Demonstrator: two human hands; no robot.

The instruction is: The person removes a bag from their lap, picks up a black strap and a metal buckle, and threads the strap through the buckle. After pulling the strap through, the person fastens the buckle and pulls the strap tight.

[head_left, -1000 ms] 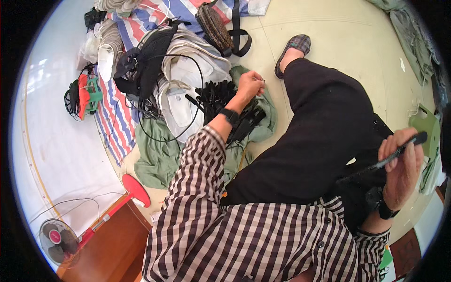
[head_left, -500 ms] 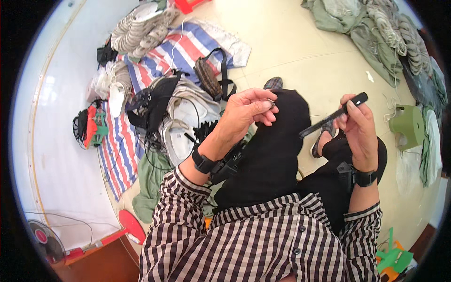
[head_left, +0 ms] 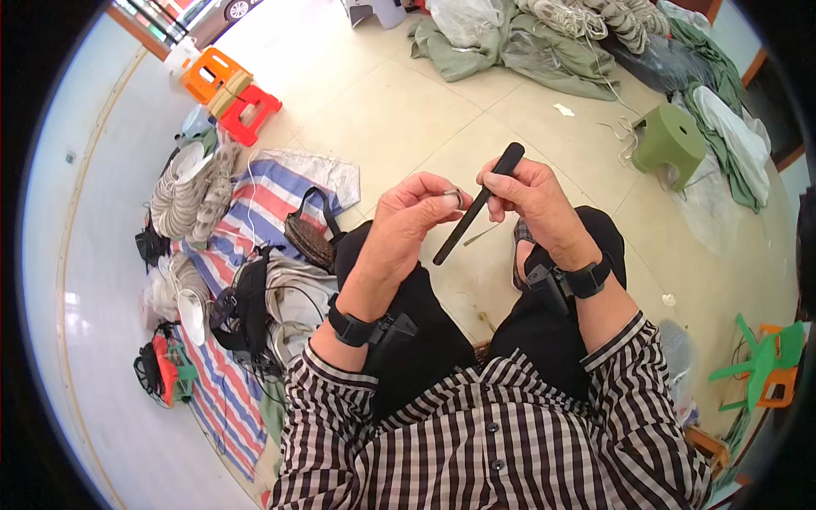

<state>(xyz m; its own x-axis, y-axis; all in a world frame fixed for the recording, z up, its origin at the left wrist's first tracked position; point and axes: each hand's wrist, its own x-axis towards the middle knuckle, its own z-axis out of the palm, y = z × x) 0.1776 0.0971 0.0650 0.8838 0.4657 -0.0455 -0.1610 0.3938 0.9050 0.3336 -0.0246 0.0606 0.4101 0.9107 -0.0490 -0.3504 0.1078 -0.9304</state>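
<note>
1. Black strap [head_left: 478,206]: a long, narrow, flat black strip, held tilted in front of the person's chest above the knees, its rounded upper end pointing up and to the right, its lower end hanging free.
2. Right hand [head_left: 534,197]: closed around the upper part of the black strap, fingers curled over it, thumb against its side.
3. Small metal ring [head_left: 455,198]: a pale, shiny piece pinched at the fingertips of the left hand, just beside the middle of the strap; whether it touches the strap cannot be told.
4. Left hand [head_left: 412,219]: fingers drawn together on the small metal ring, wrist bent, close to the right hand.
5. Black wristbands [head_left: 588,278]: one on each wrist, each with a small black device attached.
6. Clothing: a black-and-white checked shirt [head_left: 493,433] and black trousers [head_left: 425,340]; the person sits with knees raised.
7. Tiled floor [head_left: 399,110]: pale, beneath the hands.
8. Striped sheet [head_left: 263,191]: red, white and blue, spread on the floor to the left, carrying a dark woven bag [head_left: 308,238], black strap bundles and white coiled goods.
9. Green plastic stool [head_left: 670,140]: on the floor to the upper right, well apart.
10. Orange and red stools [head_left: 229,89]: upper left, near the wall.
</note>
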